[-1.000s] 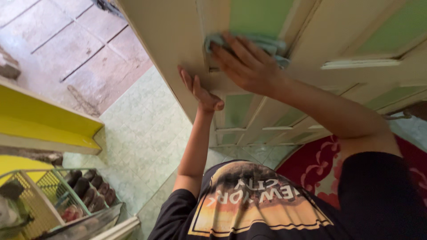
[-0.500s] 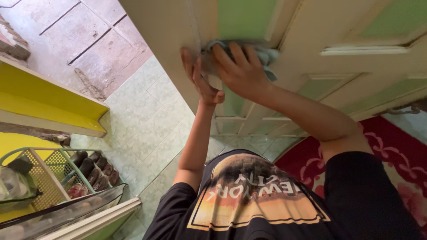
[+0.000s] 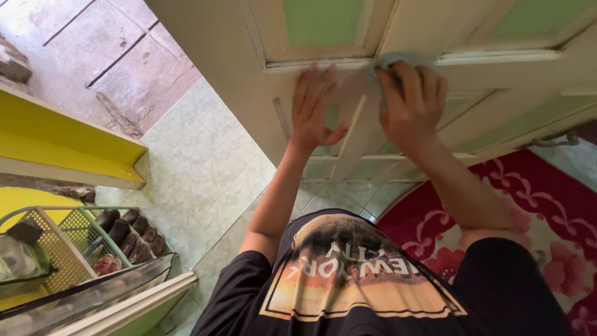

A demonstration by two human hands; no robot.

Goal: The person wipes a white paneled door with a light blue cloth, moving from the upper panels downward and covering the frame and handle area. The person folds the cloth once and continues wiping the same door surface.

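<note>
Pale green floor tiles (image 3: 205,168) run from the doorway down to a cream door (image 3: 398,124) with green panels, which fills the upper part of the view. Against a cross rail of that door the left hand (image 3: 316,109) lies flat, fingers spread wide, holding nothing. Just beside it, the right hand (image 3: 411,102) presses a pale blue-green cloth (image 3: 387,61) onto the rail (only a small edge of cloth shows above the fingers). Both forearms reach up from a black printed shirt (image 3: 348,280). A red floral rug (image 3: 497,205) lies at the right, under the door's lower edge. At the left stand a yellow shelf (image 3: 68,146) and a green wire rack (image 3: 81,239) holding dark shoes (image 3: 124,233), well apart from the hands.
</note>
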